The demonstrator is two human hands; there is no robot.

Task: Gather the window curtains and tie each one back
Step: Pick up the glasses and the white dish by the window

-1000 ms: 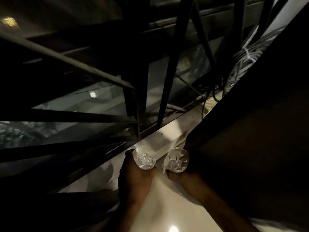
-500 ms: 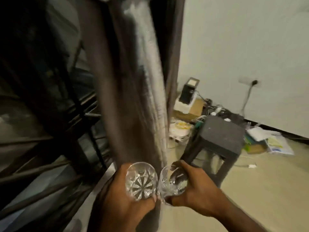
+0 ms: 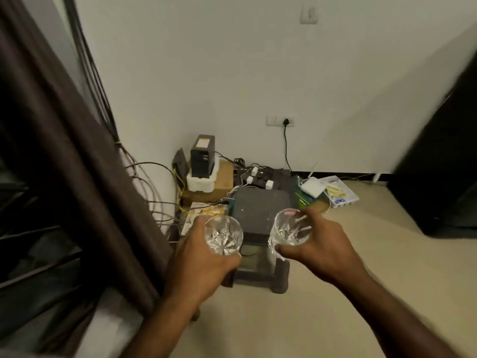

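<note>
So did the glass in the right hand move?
Yes. The right-hand glass was touching the left-hand glass, left of the dark stool. Now it is apart from it, further right, over the stool's right edge.

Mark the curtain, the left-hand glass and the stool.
curtain [image 3: 77, 156], head view, middle fold of dark fabric.
left-hand glass [image 3: 223, 236], head view, cut base seen through the mouth.
stool [image 3: 258, 206], head view, bare seat top.

Dark stool [image 3: 258, 205] straight ahead; curtain [image 3: 77, 177] hangs close left; bare floor [image 3: 382, 254] open right.
</note>
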